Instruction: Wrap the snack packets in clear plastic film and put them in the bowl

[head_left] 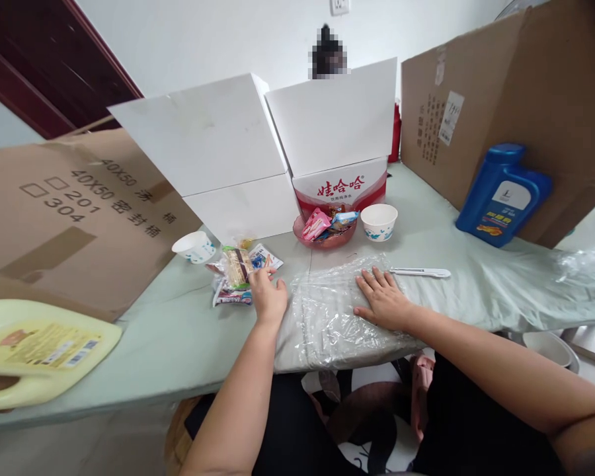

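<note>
My right hand (383, 299) lies flat, fingers spread, on a clear plastic bag (327, 317) at the table's front edge. Just beyond its fingertips is a white-handled utility knife (421, 272). My left hand (269, 293) is at the right side of a small heap of wrapped snacks, thumb apart from the fingers, with nothing visibly gripped. In that heap are a clear-wrapped wafer-like snack (238, 266) and a dark-and-white packet (232, 295). Whether my left fingertips touch the wrappers, I cannot tell.
A pink bowl (324, 242) of wrapped snacks stands between two paper bowls, one right (379, 223), one left (194, 247). Behind are white box flaps (332, 119). Cardboard boxes, a yellow jug (44, 350) and a blue bottle (503, 198) flank the table. A person's head shows behind.
</note>
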Demonstrator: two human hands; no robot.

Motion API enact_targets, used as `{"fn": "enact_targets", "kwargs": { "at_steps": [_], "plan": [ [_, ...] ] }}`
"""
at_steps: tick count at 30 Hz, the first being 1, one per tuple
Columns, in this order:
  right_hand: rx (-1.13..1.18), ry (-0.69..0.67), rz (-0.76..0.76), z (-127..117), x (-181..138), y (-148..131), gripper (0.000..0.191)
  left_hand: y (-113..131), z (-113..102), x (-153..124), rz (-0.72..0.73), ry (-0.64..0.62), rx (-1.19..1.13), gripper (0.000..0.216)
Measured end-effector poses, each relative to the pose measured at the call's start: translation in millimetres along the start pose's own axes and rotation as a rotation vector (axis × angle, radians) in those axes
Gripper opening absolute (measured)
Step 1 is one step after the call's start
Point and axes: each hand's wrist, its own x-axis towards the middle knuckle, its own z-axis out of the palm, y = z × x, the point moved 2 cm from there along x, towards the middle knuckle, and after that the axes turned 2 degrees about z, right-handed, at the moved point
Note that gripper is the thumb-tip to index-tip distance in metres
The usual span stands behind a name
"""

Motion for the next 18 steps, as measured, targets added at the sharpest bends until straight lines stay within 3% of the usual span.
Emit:
{"fn": "enact_targets", "kwargs": {
  "at_steps": [2,5,7,8,11,13,16,18],
  "plan": [
    [-0.001,-0.016,0.022,-1.9,-2.1,-3.4,0.087,13.9,0.3,-9.6,0.171,-0.037,0.027,0.018],
    [0.003,-0.036,0.045,-8.0,-2.2,-6.7,0.094,34.8,13.8,-30.7,0.455,-0.433,0.075,0.030],
    [0.002,-0.062,0.081,-11.7,-0.3,-5.0,0.103,39.1,23.2,-40.3,0.493,-0.673,0.185,0.049],
    [0.001,-0.076,0.103,-13.0,0.9,-2.6,0.107,38.1,26.1,-41.8,0.468,-0.732,0.253,0.058],
    [0.014,-0.091,0.143,-15.1,4.0,10.1,0.112,29.7,26.6,-35.6,0.356,-0.732,0.376,0.067],
    [0.040,-0.052,0.108,-18.3,4.0,20.2,0.098,26.7,20.4,-28.9,0.349,-0.641,0.350,0.061],
    [0.141,0.055,-0.067,-32.6,-2.2,31.3,0.067,34.0,2.7,-26.8,0.423,-0.487,0.158,0.033],
    [0.253,0.061,-0.226,-46.6,-11.5,34.1,0.056,45.3,-10.4,-34.2,0.471,-0.532,-0.002,0.019]
  ]
}}
